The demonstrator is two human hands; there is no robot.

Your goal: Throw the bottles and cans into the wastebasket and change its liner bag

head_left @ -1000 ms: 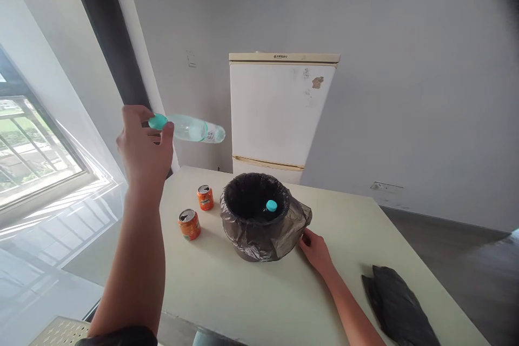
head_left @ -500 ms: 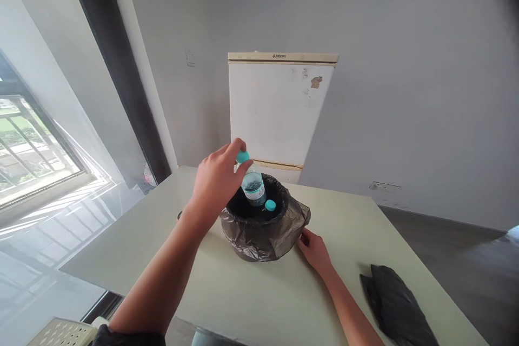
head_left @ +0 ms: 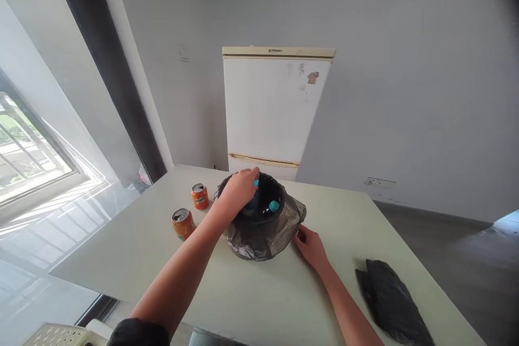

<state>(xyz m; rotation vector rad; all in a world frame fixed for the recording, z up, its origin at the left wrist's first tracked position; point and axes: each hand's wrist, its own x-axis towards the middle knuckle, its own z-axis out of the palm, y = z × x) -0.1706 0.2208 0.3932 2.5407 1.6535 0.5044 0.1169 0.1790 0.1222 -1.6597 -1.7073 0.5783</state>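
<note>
My left hand [head_left: 238, 190] is closed round the top of a clear plastic bottle [head_left: 252, 203] with a teal cap, held upright and lowered inside a small bin lined with a black bag [head_left: 263, 232]. A second teal bottle cap [head_left: 274, 206] shows inside the bin beside it. My right hand [head_left: 311, 247] rests on the table against the bin's right side, fingers curled on the loose bag plastic. Two orange drink cans [head_left: 199, 196] [head_left: 182, 223] stand left of the bin.
The bin stands on a cream table [head_left: 284, 297]. A folded black bag [head_left: 391, 303] lies at the table's right. A white fridge [head_left: 271, 111] stands behind the table against the grey wall. A window and glossy floor are to the left.
My left hand carried the bottle from high at the left over to the bin, turned it upright and lowered it inside. The right hand stayed at the bin's side.
</note>
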